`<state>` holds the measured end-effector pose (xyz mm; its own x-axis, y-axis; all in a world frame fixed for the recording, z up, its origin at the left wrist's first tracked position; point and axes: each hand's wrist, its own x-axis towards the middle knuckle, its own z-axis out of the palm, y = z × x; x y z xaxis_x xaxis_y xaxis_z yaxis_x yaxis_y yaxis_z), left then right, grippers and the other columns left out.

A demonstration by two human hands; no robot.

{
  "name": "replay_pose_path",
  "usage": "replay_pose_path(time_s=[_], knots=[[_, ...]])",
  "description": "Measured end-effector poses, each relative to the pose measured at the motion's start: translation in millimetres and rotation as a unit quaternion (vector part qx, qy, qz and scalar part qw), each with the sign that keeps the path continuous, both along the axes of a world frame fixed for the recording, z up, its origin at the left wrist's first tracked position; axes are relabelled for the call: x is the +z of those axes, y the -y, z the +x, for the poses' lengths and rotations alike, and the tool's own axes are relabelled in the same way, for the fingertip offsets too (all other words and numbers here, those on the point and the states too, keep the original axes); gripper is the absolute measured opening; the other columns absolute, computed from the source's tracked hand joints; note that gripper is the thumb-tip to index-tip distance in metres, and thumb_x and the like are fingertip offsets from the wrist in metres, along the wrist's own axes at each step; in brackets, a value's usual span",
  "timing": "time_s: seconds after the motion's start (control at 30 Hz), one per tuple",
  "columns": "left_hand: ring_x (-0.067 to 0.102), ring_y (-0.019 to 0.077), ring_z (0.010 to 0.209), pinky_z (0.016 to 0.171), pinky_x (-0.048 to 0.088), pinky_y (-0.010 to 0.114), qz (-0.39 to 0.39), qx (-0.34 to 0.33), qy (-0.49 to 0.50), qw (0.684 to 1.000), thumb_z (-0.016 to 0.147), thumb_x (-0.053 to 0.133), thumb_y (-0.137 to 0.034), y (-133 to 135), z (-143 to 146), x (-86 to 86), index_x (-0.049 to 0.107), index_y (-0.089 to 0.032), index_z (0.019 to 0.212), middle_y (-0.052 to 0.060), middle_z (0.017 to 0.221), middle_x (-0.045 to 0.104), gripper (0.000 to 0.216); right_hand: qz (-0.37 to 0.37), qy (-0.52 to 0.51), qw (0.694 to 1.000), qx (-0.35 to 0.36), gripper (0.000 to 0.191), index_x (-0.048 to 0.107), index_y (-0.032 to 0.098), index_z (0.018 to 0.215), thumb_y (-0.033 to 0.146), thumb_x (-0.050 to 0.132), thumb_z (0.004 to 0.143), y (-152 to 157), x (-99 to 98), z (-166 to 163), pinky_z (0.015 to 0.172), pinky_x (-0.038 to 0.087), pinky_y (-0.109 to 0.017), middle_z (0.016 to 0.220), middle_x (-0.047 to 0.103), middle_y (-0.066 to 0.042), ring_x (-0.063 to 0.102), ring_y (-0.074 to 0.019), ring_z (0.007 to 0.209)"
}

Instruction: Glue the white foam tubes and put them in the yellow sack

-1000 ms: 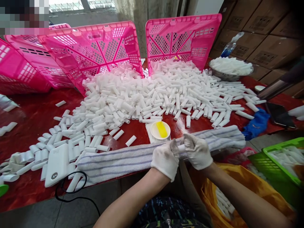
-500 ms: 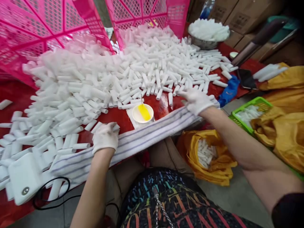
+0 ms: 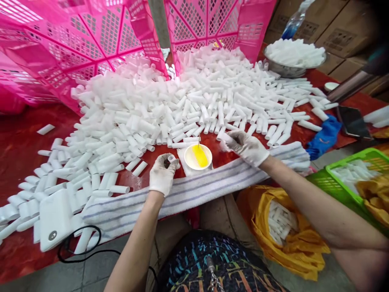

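Note:
My left hand [image 3: 163,173], in a white glove with dark-stained fingertips, pinches a short white plastic tube [image 3: 172,158] just left of a small white bowl [image 3: 188,164]. A yellow piece [image 3: 200,156] with a thin upright pin lies in that bowl. On its other side, my right hand [image 3: 246,147], gloved the same way, has thumb and fingers closed on another white tube [image 3: 225,138], held low over the red table [image 3: 133,181]. Behind both hands spreads a large heap of white tubes [image 3: 164,109]. A striped towel [image 3: 197,184] runs along the table edge beneath my wrists.
Two pink crates [image 3: 209,24] stand tipped behind the heap. A metal bowl of tubes [image 3: 294,61], a blue cloth [image 3: 324,136] and a phone [image 3: 351,121] are at right. A yellow sack [image 3: 258,211] holds tubes below. A white power bank [image 3: 56,219] with a black cable lies left.
My right hand, earlier with fingers spread near the heap's edge, is now closed on a tube. My left hand still holds a tube, closer to the small bowl. The camera view has shifted.

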<state>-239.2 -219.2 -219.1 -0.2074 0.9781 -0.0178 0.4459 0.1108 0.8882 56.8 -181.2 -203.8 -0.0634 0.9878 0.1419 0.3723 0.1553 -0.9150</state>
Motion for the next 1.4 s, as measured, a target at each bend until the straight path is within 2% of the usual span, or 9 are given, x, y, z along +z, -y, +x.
replay_pose_path(time_s=[0.13,0.3,0.5,0.63,0.8,1.0,1.17,1.27,1.4], knots=[[0.064,0.012,0.067,0.07,0.055,0.03,-0.055,0.023,0.226,0.972,0.073,0.065,-0.031,-3.1,7.1,-5.2,0.052,-0.015,0.104,0.004,0.092,0.065,0.037,-0.105,-0.094,0.986,0.089,0.049,0.06,0.018,0.113,0.056,0.06,0.082,9.1,-14.5,-31.0,0.051,0.043,-0.024,0.078,0.062,-0.002,0.05,-0.01,0.057],[0.067,0.0154,0.085,0.084,0.056,0.033,-0.075,-0.044,0.189,0.978,0.078,0.063,-0.027,2.1,5.2,-8.5,0.061,-0.016,0.109,0.006,0.104,0.069,0.033,-0.192,-0.08,0.975,0.08,0.042,0.061,0.014,0.105,0.049,0.061,0.081,-4.3,-23.2,-45.6,0.044,0.037,-0.021,0.062,0.056,0.002,0.044,-0.0078,0.047],[0.062,0.019,0.104,0.1,0.047,0.033,0.008,-0.12,-0.122,0.985,0.083,0.062,-0.021,8.5,2.7,-0.4,0.069,-0.019,0.11,0.007,0.111,0.067,0.028,0.031,-0.036,0.995,0.085,0.026,0.067,0.019,0.088,0.042,0.071,0.076,3.6,-38.8,-43.7,0.078,0.055,-0.032,0.089,0.069,-0.004,0.065,-0.0176,0.081],[0.063,0.0211,0.102,0.098,0.048,0.034,0.005,-0.128,-0.182,0.975,0.084,0.063,-0.023,7.6,3.5,4.7,0.068,-0.016,0.112,0.009,0.11,0.067,0.029,0.037,-0.045,0.994,0.094,0.031,0.067,0.021,0.107,0.041,0.065,0.083,9.8,-45.5,-41.1,0.091,0.053,-0.036,0.106,0.069,-0.006,0.066,-0.0209,0.097],[0.063,0.0195,0.105,0.101,0.046,0.032,-0.008,-0.096,-0.146,0.985,0.085,0.063,-0.025,6.8,1.1,4.2,0.068,-0.017,0.111,0.007,0.112,0.068,0.028,0.077,-0.008,0.989,0.126,0.027,0.071,0.021,0.096,0.043,0.067,0.08,10.3,-42.0,-37.2,0.079,0.057,-0.034,0.091,0.068,-0.006,0.066,-0.0187,0.081],[0.065,0.0175,0.102,0.098,0.048,0.029,-0.049,-0.079,-0.06,0.994,0.083,0.064,-0.027,9.8,2.9,5.3,0.068,-0.018,0.108,0.006,0.111,0.07,0.027,0.015,-0.015,0.996,0.091,0.034,0.067,0.02,0.109,0.043,0.063,0.085,18.5,-45.0,-39.1,0.081,0.057,-0.034,0.1,0.069,-0.007,0.067,-0.0202,0.089],[0.066,0.0176,0.101,0.097,0.049,0.029,-0.068,-0.076,-0.022,0.995,0.082,0.064,-0.025,11.1,5.9,10.9,0.067,-0.017,0.108,0.006,0.11,0.07,0.028,0.095,-0.038,0.987,0.121,0.021,0.067,0.021,0.099,0.034,0.068,0.082,23.7,-51.0,-40.6,0.068,0.057,-0.029,0.095,0.064,-0.006,0.065,-0.0162,0.079],[0.066,0.0177,0.099,0.095,0.049,0.029,-0.082,-0.074,0.013,0.994,0.08,0.065,-0.022,12.0,5.9,14.5,0.067,-0.016,0.107,0.006,0.11,0.07,0.028,0.054,-0.044,0.991,0.116,0.03,0.066,0.021,0.108,0.034,0.068,0.081,22.8,-50.8,-41.0,0.069,0.056,-0.029,0.097,0.065,-0.006,0.064,-0.0163,0.08],[0.066,0.0179,0.095,0.09,0.051,0.03,-0.099,-0.076,0.071,0.99,0.077,0.065,-0.02,13.0,4.2,17.8,0.066,-0.016,0.106,0.006,0.106,0.071,0.029,0.01,-0.07,0.992,0.104,0.02,0.07,0.02,0.082,0.038,0.072,0.076,26.0,-45.5,-43.0,0.064,0.053,-0.029,0.081,0.061,-0.003,0.06,-0.0151,0.07]])
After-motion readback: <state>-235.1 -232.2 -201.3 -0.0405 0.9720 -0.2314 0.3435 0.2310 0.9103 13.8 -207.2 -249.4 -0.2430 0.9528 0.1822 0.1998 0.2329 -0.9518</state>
